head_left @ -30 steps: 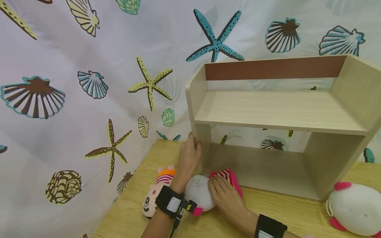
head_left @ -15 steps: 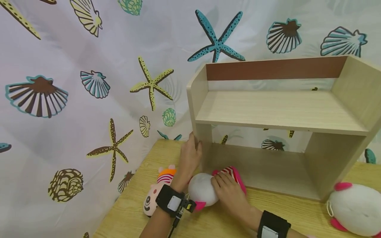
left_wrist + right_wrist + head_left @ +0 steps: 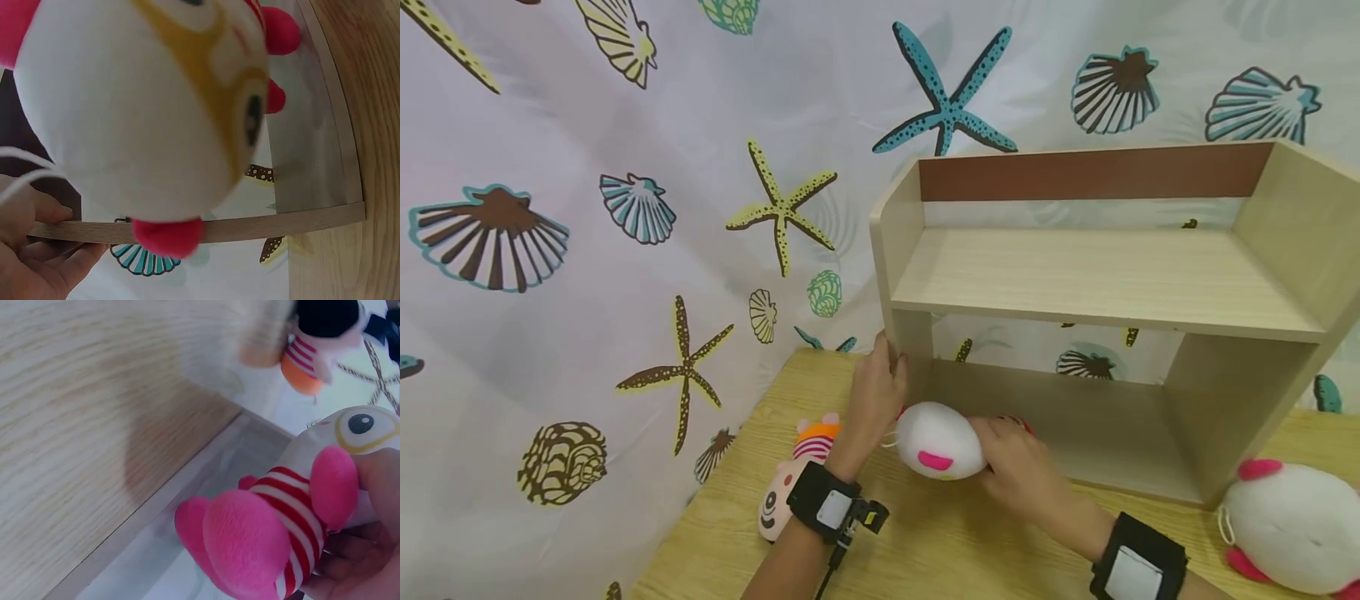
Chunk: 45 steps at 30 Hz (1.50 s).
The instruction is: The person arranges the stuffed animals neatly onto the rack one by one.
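A white plush toy point(image 3: 936, 437) with pink feet and a red-striped body is in my right hand point(image 3: 1022, 467), raised at the front of the small wooden shelf unit point(image 3: 1097, 271). In the right wrist view, the fingers and thumb point(image 3: 375, 487) wrap round the toy's striped middle point(image 3: 290, 512). My left hand point(image 3: 876, 396) grips the front edge of the unit's left side panel. The left wrist view has thumb and fingers on both sides of that panel edge point(image 3: 250, 228), with the toy's white head point(image 3: 137, 119) covering much of the unit.
A second plush toy point(image 3: 778, 492), pink-faced with an orange and striped body, lies left of my left forearm. Another white plush point(image 3: 1300, 529) lies by the unit's right front corner. A shell-print curtain point(image 3: 587, 333) hangs behind the wooden table point(image 3: 715, 533).
My right hand has lifted the white plush toy from the table and moved it right, turning its head end toward the left. My left hand stays on the side panel.
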Each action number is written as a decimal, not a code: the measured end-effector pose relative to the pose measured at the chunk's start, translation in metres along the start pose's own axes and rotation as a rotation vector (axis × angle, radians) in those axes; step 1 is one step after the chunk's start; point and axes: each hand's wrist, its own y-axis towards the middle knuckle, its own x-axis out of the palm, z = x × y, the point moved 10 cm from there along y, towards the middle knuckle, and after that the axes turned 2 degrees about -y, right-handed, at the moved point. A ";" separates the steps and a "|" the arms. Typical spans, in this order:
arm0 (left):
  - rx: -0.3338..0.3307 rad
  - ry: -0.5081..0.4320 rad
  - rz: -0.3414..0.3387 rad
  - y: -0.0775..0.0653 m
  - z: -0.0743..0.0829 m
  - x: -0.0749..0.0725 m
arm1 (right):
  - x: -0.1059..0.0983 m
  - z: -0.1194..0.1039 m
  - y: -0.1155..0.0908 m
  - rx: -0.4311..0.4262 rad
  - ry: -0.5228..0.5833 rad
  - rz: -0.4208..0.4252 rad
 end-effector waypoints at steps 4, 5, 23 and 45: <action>0.003 0.004 -0.005 0.000 0.000 0.000 | -0.007 0.018 0.001 0.096 0.077 -0.026; 0.006 0.010 0.000 0.000 0.000 -0.001 | -0.009 0.023 0.001 0.121 0.102 -0.032; -0.007 0.040 0.022 0.001 -0.001 -0.003 | 0.009 0.096 0.009 0.484 0.603 -0.208; -0.001 0.071 0.035 0.002 -0.003 -0.005 | 0.070 0.130 0.037 0.592 1.093 -0.249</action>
